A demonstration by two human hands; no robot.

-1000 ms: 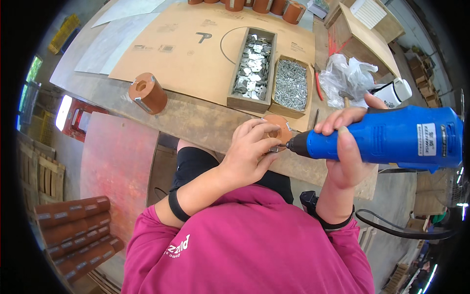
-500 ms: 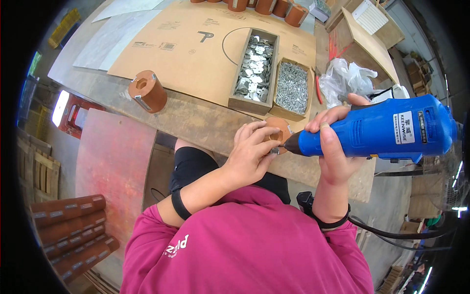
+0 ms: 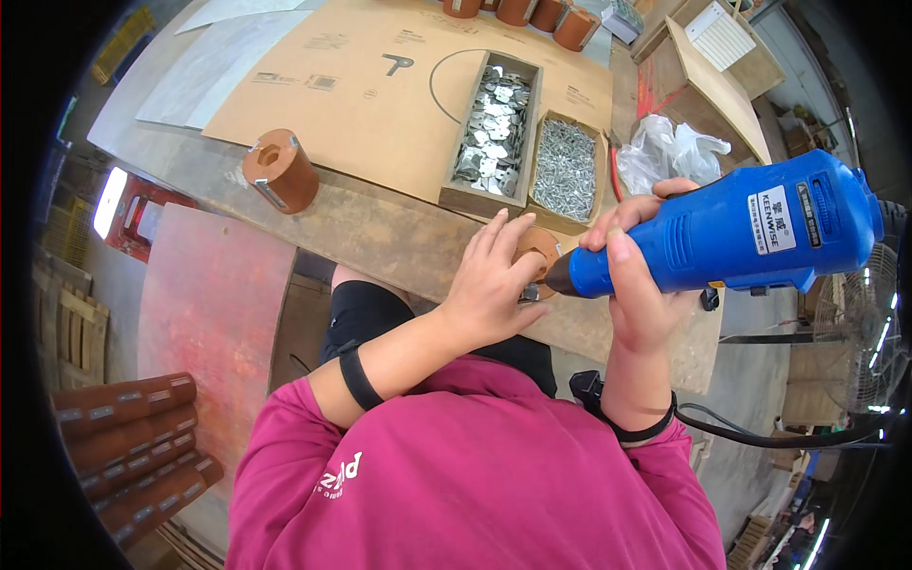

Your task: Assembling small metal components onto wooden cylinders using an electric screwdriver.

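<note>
A blue electric screwdriver (image 3: 708,237) is in my right hand (image 3: 636,271), the fingers and thumb wrapped around its front part. Its dark tapered nose points left and down at a brown hollow cylinder (image 3: 540,245) near the table's front edge. A small metal plate (image 3: 529,293) shows at the cylinder's near side, by the tool's tip; the exact contact point is too small to make out. My left hand (image 3: 489,285) lies against the cylinder's left side, fingers stretched and spread, thumb below the metal plate. The hand covers part of the cylinder.
Beyond my hands stand a wooden box of metal plates (image 3: 454,197) and a carton of screws (image 3: 568,166). Another brown cylinder (image 3: 285,176) stands at left on the wooden table (image 3: 380,228). Plastic bags (image 3: 674,152) lie at right. Stacked brown cylinders (image 3: 138,446) are at lower left.
My left fingers have straightened and spread, from a pinch near the metal plate. The screwdriver's rear has risen and shifted slightly left. The whole view has shifted a little.
</note>
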